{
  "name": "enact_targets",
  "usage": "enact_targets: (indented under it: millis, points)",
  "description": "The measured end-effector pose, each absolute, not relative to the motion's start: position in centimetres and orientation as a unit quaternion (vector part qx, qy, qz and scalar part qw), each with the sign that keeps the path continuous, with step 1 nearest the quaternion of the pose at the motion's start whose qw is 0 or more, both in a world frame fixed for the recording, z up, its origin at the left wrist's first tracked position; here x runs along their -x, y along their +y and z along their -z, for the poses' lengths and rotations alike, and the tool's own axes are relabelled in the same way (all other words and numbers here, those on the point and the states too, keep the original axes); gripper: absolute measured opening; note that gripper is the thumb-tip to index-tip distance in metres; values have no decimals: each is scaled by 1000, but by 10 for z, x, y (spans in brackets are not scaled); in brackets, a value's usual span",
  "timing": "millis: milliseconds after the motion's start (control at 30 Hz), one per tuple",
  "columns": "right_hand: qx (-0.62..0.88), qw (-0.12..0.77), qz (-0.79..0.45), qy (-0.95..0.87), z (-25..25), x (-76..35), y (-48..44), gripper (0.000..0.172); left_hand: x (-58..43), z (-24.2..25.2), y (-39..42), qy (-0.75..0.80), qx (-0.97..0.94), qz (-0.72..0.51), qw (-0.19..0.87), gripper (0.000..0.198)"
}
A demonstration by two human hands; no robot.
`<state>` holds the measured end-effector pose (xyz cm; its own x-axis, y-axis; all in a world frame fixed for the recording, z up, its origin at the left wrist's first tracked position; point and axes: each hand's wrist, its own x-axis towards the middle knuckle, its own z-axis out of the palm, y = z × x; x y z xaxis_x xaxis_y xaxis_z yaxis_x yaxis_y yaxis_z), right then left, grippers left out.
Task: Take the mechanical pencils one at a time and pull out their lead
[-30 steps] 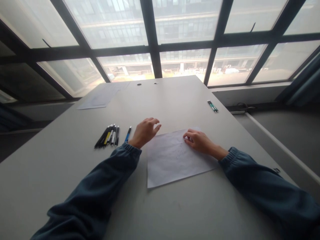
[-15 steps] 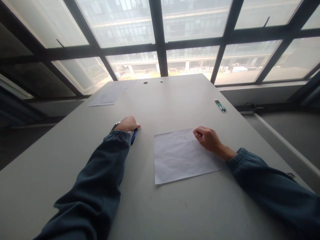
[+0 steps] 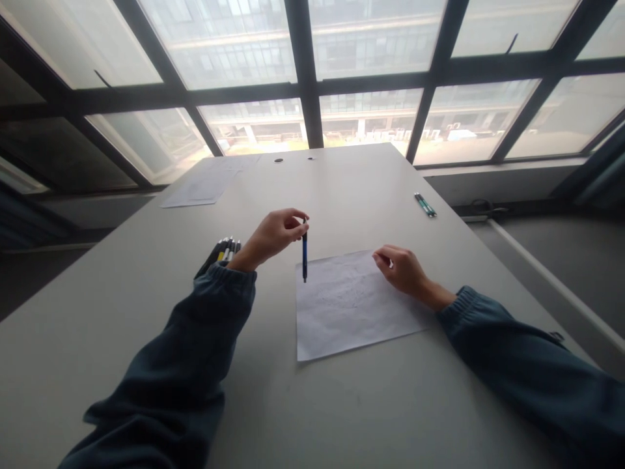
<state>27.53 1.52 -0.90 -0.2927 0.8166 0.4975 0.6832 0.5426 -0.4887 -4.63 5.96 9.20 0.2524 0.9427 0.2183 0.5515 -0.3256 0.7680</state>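
Between thumb and fingertips, my left hand (image 3: 278, 236) pinches the upper end of a blue and black pen (image 3: 305, 256), which hangs upright just by the left edge of a white sheet of paper (image 3: 346, 326). Faint marks show on the sheet. My right hand (image 3: 401, 268) rests at the sheet's upper right part with fingers curled and thumb against them; whether anything small is between them is hidden. Several pens (image 3: 226, 249), black, white and yellow, lie behind my left wrist, partly covered by the sleeve.
Green pens (image 3: 425, 204) lie near the right edge of the white table (image 3: 351, 202). More paper sheets (image 3: 198, 185) are at the far left. Two small dark holes show near the table's far edge, before large windows.
My left hand has lifted the blue pen and moved it right, to the sheet's left edge, uncovering the other pens. My right hand keeps its place on the sheet.
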Motion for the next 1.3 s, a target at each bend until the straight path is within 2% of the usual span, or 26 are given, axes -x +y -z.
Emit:
enact_targets:
  millis: [133, 333, 467, 633, 900, 1300]
  points:
    - [449, 383, -126, -797, 8, -274, 15, 28, 7, -72, 44, 419, -699, -426, 392, 36]
    - [424, 463, -321, -709, 9, -273, 17, 35, -31, -29, 28, 366, -592, -543, 469, 33]
    - [423, 531, -362, -639, 10, -276, 20, 30, -34, -11, 25, 361, -559, -586, 463, 30]
    - [381, 581, -419, -585, 9, -278, 24, 23, -24, -1, 30, 407, -573, -591, 396, 29]
    - [437, 597, -398, -543, 9, -282, 26, 22, -19, 5, 29, 435, -613, -544, 372, 34]
    - [423, 614, -400, -532, 11, -284, 32, 28, -14, 13, 43, 433, -631, -547, 341, 34]
